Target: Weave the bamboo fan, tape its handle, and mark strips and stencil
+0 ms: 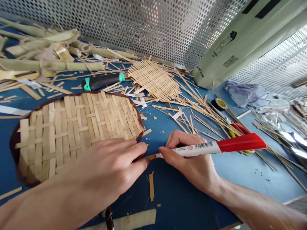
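Observation:
A flat oval mat of woven bamboo strips (72, 127) with a dark brown rim lies on the blue table (192, 198) at the left. My left hand (112, 169) rests on the mat's near right edge, fingers stretched flat and pressing down. My right hand (189, 159) grips a white marker with a red cap (216, 147), its tip touching the mat's rim right beside my left fingertips.
A second, finer woven bamboo piece (153, 78) lies at the back among several loose strips. A black and green knife handle (103, 81) lies behind the mat. Bamboo stalks (48, 65) are piled far left. A perforated metal wall, a green box (240, 41) and plastic bags (244, 92) stand behind and to the right.

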The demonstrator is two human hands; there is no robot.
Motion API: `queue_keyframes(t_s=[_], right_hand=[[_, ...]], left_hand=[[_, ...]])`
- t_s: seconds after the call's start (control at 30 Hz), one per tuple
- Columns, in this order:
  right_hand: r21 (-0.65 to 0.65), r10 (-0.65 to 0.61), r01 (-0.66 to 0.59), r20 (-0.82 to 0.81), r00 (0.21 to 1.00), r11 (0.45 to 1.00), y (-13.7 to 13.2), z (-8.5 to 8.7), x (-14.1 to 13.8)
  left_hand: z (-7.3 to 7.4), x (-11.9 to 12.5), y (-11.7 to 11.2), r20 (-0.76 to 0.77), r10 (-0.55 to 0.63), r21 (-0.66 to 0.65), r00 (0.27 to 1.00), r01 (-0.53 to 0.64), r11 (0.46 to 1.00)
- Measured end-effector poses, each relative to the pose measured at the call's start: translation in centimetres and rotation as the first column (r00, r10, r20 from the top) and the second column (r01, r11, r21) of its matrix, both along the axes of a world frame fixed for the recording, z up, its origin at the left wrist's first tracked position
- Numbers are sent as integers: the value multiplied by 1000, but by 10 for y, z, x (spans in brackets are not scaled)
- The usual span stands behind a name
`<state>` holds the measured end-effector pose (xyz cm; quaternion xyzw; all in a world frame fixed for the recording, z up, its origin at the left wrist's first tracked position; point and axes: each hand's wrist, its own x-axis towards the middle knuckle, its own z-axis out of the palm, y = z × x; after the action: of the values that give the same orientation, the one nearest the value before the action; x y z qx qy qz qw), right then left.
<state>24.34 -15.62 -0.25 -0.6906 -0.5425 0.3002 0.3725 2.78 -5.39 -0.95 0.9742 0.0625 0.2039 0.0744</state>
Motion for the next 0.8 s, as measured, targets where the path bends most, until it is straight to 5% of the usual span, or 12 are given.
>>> queue_keyframes(t_s=[0.8], right_hand=[[-17, -40, 40, -21, 999, 999, -1, 0, 2]], left_hand=[[-3, -2, -1, -24, -6, -86, 1000, 4, 996]])
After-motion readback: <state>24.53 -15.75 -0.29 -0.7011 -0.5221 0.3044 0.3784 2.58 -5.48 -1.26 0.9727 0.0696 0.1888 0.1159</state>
